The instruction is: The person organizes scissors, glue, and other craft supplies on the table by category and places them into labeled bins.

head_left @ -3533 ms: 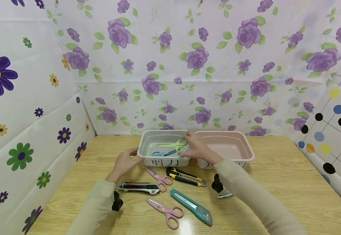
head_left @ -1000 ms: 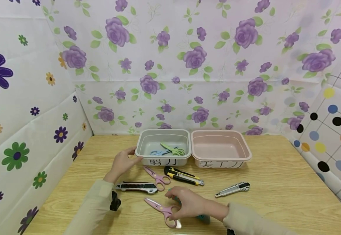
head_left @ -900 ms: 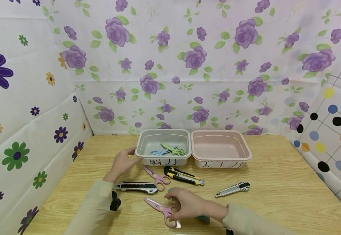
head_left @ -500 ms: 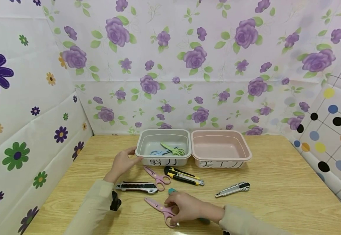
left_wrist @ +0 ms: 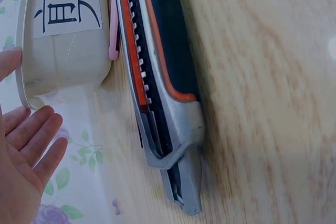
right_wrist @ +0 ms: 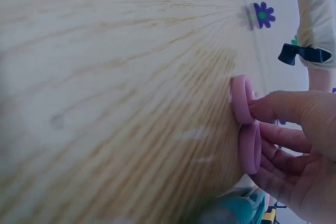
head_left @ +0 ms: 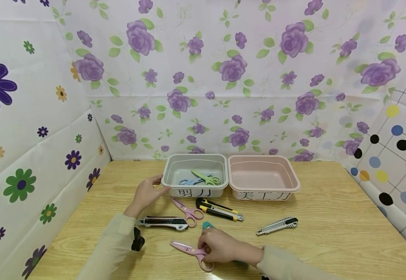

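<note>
My right hand [head_left: 220, 245] pinches the handle of the nearer pink scissors [head_left: 183, 247], low over the table. In the right wrist view, thumb and fingers hold its pink finger loops [right_wrist: 239, 100]. Partly hidden under that hand lies a teal utility knife [head_left: 207, 225]. My left hand [head_left: 147, 195] rests its fairly straight fingers against the left end of the grey bin [head_left: 220, 193]; the left wrist view has the thumb [left_wrist: 9, 62] at the bin's rim. Inside the bin lie green scissors [head_left: 206, 178] and blue scissors [head_left: 187, 181].
A pink bin [head_left: 293, 189] stands right of the grey one. On the table [head_left: 328, 217] lie more pink scissors [head_left: 189, 213], yellow-black utility knives [head_left: 216, 210], a white-black utility knife [head_left: 164, 222] and a small silver utility knife [head_left: 277, 225]. Floral cloth [head_left: 203, 128] encloses the back.
The right hand left the green scissors in the grey bin, came down to the front and took hold of the pink scissors, which have turned slightly. The left hand stays at the bin.
</note>
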`<state>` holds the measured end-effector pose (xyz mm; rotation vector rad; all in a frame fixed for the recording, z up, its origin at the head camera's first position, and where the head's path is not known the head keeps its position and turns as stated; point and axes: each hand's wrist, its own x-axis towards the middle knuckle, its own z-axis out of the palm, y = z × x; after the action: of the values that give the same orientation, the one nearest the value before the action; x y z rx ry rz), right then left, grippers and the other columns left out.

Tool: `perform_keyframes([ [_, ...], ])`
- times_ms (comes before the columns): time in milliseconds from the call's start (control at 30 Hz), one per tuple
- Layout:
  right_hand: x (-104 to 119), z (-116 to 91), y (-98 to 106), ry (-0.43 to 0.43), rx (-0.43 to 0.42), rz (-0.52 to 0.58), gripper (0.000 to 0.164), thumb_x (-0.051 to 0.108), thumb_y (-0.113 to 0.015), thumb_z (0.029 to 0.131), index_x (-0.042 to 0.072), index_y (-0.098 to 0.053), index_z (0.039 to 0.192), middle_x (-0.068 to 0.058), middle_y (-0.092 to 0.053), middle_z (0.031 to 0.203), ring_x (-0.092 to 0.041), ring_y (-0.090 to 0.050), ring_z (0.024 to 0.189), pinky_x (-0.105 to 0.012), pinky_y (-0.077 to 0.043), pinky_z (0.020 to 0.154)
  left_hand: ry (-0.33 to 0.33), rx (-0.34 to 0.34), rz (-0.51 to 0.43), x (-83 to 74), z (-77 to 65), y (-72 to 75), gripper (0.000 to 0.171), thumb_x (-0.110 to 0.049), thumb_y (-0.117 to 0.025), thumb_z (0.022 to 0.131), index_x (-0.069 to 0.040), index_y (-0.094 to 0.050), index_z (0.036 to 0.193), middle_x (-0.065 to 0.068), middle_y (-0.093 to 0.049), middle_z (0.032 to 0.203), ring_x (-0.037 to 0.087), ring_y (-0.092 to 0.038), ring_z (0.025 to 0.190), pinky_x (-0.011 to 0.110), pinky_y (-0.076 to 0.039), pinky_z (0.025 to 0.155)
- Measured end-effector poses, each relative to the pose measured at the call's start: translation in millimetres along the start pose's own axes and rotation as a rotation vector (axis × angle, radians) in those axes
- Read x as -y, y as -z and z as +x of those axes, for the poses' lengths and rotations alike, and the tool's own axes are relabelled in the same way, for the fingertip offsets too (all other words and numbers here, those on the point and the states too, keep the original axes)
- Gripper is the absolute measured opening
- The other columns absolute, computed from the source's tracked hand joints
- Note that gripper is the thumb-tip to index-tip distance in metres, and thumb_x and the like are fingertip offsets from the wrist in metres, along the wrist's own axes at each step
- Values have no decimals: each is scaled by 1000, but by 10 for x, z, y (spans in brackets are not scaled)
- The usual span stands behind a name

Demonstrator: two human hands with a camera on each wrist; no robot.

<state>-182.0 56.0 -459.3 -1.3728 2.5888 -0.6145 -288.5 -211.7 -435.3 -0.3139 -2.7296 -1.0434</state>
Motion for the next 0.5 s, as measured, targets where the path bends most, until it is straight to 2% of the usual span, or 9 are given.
perform_keyframes([
  [200,12,39,23,-9,19,-23,19,13,-74,67,14,-66,84,12,-50,75,5,-40,65,-7,-35,57,3,-3,4,-6,-3,0,64,-34,-69,79,2,-49,127,16,-63,109,33,-58,101,49,-47,80],
  [500,-9,69,78,-54,87,166,21,6,-75,68,10,-65,86,10,-53,79,4,-46,68,-10,-42,60,17,4,-4,-20,0,1,64,-35,-69,79,1,-49,128,16,-63,109,32,-58,102,50,-46,81],
])
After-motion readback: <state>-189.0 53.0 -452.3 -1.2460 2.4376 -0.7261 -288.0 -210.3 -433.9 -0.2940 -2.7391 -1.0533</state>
